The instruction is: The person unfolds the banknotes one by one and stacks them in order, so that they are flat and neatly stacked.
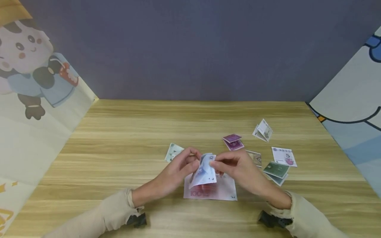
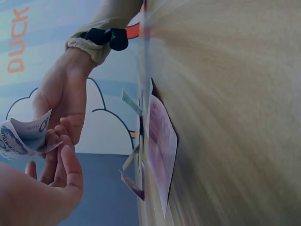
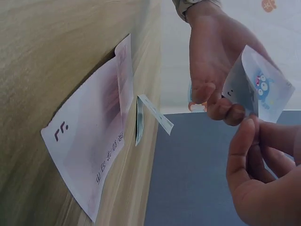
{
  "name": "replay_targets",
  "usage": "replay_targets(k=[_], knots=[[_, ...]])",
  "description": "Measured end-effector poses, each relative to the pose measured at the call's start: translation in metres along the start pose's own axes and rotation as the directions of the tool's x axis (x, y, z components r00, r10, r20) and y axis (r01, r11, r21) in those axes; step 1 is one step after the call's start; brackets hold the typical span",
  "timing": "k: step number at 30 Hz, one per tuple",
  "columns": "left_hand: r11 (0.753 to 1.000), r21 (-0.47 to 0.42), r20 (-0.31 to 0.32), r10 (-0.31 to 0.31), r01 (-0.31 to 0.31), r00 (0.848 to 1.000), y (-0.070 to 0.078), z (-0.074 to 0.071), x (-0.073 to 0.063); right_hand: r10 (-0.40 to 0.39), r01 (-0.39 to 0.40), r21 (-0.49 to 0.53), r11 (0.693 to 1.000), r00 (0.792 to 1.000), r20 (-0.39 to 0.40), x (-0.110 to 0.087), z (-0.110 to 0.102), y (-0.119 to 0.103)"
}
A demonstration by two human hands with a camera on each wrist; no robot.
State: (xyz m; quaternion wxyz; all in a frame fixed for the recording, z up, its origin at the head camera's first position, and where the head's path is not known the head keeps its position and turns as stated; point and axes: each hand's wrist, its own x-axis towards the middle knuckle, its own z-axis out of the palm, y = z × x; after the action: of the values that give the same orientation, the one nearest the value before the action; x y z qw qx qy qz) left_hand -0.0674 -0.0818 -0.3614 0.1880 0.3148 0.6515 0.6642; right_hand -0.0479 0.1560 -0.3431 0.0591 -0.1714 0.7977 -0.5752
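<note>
Between both hands a blue-and-white banknote [image 1: 205, 170] is held up, bent along its middle. My left hand [image 1: 180, 167] pinches its left side between thumb and fingers. At the right edge, my right hand [image 1: 242, 167] pinches the note with thumb and forefinger. The right wrist view shows a blue cartoon figure on one face of the bent note [image 3: 270, 87]. Below it a pink 100 banknote [image 1: 226, 190] lies spread on the table, slightly lifted along its edges; the blue note overlaps it in the head view.
Beyond the left hand is a folded pale green note [image 1: 172, 151]. To the right lie a purple folded note [image 1: 233, 142], a grey-white folded note [image 1: 264, 130], a brownish note [image 1: 255, 158], a 5 note [image 1: 284, 156] and a green folded note [image 1: 276, 169]. A dark panel [image 1: 202, 49] closes the back.
</note>
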Motion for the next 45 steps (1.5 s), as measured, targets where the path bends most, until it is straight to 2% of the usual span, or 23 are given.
replay_targets(k=[6,11,17,24,28,33,39,42,45], knots=[[0.999,0.028,-0.055,-0.021,0.023,0.998,0.004,-0.004,0.001,0.006,-0.007,-0.021,1.000,0.999,-0.040,-0.001,-0.003,0.001],[0.999,0.025,-0.070,-0.034,0.035,0.997,0.004,-0.005,0.002,0.008,-0.009,-0.016,1.000,0.999,-0.054,-0.003,-0.005,0.001],[0.992,0.103,-0.098,-0.059,0.069,0.993,0.002,-0.008,0.001,-0.024,0.024,0.011,1.000,0.998,-0.065,-0.006,-0.009,0.003],[0.984,0.129,-0.168,-0.104,0.126,0.980,0.002,-0.012,-0.003,0.005,-0.007,-0.022,1.000,0.996,-0.086,-0.014,-0.015,0.004],[0.978,0.132,-0.192,-0.133,0.160,0.972,0.003,-0.014,-0.005,-0.006,0.003,-0.033,0.999,0.996,-0.089,-0.018,-0.019,0.007],[0.976,0.131,-0.164,-0.154,0.176,0.974,0.002,-0.017,-0.007,0.007,-0.008,-0.017,1.000,0.998,-0.069,-0.022,-0.024,0.013],[0.973,0.122,-0.127,-0.180,0.195,0.975,-0.003,-0.019,-0.008,0.067,-0.068,-0.023,0.997,0.996,-0.051,-0.026,-0.027,0.017],[0.967,0.161,-0.112,-0.181,0.197,0.977,-0.006,-0.020,-0.008,0.112,-0.113,-0.039,0.993,0.993,-0.030,-0.028,-0.028,0.019],[0.951,0.227,-0.092,-0.192,0.208,0.977,-0.008,-0.023,-0.008,0.137,-0.137,-0.097,0.986,0.991,-0.001,-0.029,-0.030,0.022]])
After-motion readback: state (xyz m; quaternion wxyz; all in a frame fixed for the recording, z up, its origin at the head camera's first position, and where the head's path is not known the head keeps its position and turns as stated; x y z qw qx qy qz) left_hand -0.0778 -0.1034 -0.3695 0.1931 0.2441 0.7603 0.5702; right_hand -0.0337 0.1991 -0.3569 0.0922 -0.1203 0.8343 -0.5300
